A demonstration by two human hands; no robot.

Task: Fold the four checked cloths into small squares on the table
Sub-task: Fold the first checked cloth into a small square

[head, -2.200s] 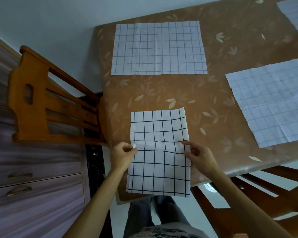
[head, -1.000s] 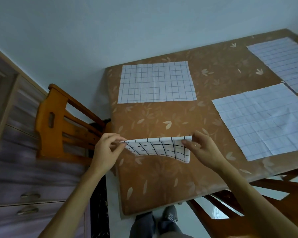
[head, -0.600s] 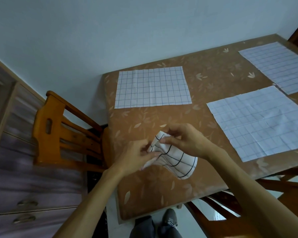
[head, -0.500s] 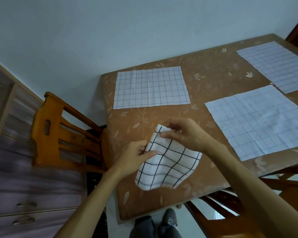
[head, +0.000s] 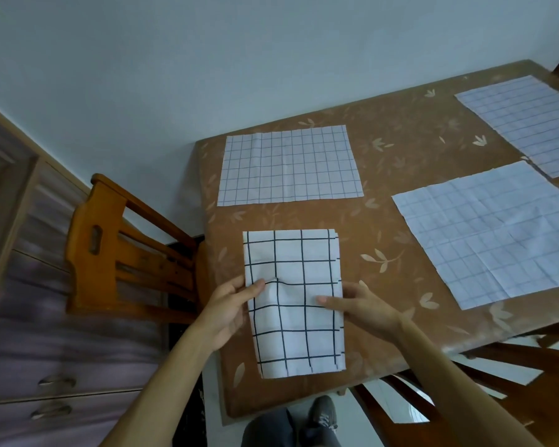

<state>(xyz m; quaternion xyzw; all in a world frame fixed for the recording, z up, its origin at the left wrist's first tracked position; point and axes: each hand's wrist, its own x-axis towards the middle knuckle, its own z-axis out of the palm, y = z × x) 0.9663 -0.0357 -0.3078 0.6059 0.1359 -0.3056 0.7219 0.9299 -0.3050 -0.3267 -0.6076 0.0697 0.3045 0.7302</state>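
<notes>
Head view. Bold-checked cloth [head: 291, 253] lies on the desk [head: 400, 150] by its near left corner, folded to a narrow strip. Long axis runs straight away from the person; the near end stops close to the desk edge.

Left hand [head: 228, 308] at the strip's left edge, about mid-length: thumb on top, looks to pinch the edge. A small pucker shows just beside the thumb.

Right hand [head: 365, 306] opposite, at the right edge, thumb laid inward across the cloth, apparently pinching too. Fingers underneath not visible on either side.

Both hands equally near, one on each long side, so the strip's halves lie ahead of and behind them. Next fold likely crosswise, end to end.

Three fine-checked cloths lie flat and unfolded: one beyond [head: 289, 166], one to the right [head: 491, 230], one at the far right corner [head: 530, 121].
</notes>
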